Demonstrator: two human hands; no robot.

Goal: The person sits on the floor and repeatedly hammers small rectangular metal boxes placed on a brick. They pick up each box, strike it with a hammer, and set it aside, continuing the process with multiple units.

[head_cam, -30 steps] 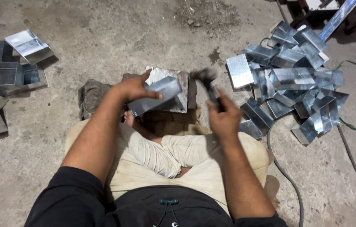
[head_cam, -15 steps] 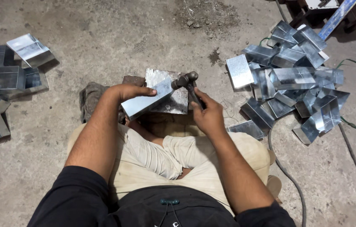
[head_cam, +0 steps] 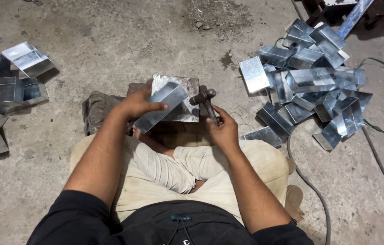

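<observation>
Left hand [head_cam: 134,105] around bent metal sheet [head_cam: 161,106], hammer [head_cam: 204,101] in right hand [head_cam: 223,131].

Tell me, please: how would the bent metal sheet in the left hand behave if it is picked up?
The bent metal sheet looks thin, so it is probably light for its size. Its folds likely keep it fairly stiff. The shiny surface and bare edges suggest it may be slippery and sharp where the left hand grips it.
</observation>
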